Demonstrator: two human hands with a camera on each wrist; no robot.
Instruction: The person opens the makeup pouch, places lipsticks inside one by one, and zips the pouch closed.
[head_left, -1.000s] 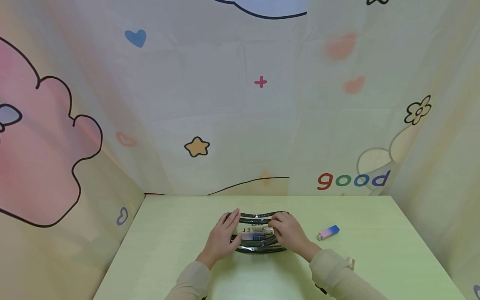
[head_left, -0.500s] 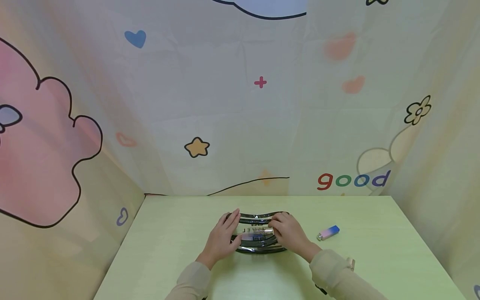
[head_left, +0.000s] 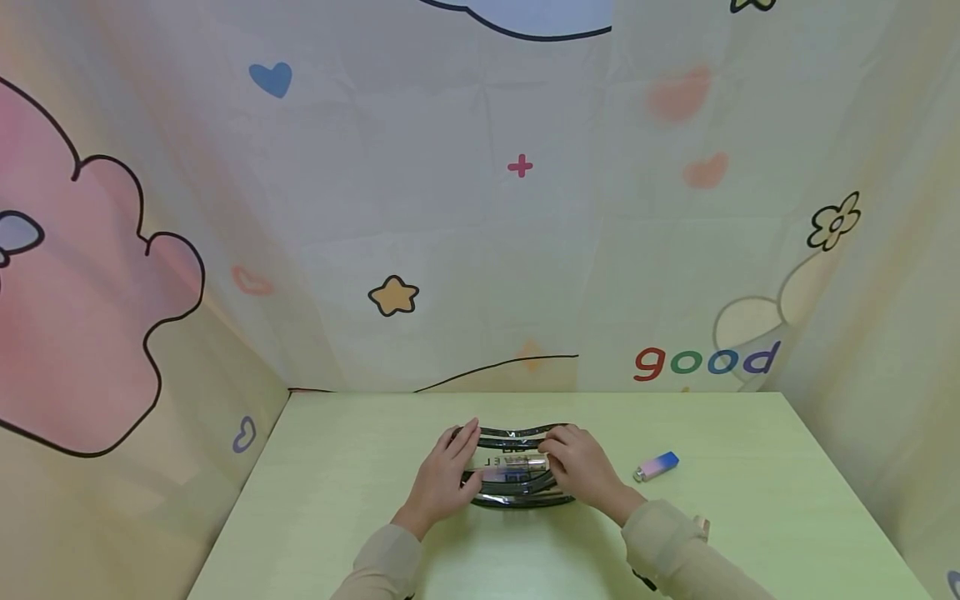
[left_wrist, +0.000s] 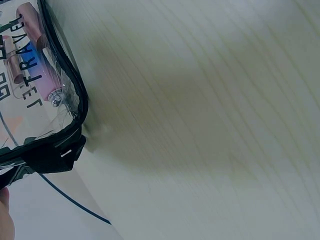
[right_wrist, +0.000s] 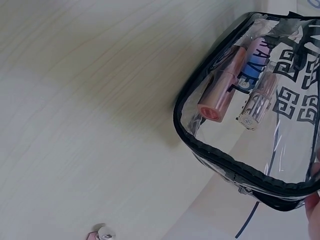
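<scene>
The bench (head_left: 337, 475) carried a clear, black-trimmed pouch (head_left: 517, 485), cosmetic tubes (right_wrist: 222, 87) visible inside. The left hand (head_left: 444, 473) rested on its left end, fingers extended, thumb apart; the right hand (head_left: 588, 467) gripped its right end, fingers curled. Rightward, apart, lay a blue-and-pink stick (head_left: 657, 467).

Black capitals (right_wrist: 254, 67) are spelling "TRAVEL" across the clear pouch (right_wrist: 224, 161), whose see-through top is also bearing an emblem (right_wrist: 286, 101) of angular G-like shapes just beside the word. Behind the pouch and off to its right, the word "good" (head_left: 707, 361) is running in lowercase red, green, blue and purple letters along the lower part of the fabric backdrop (head_left: 450, 192). High above the pouch, a pink plus sign (head_left: 521, 166) is marking the same cloth.
</scene>
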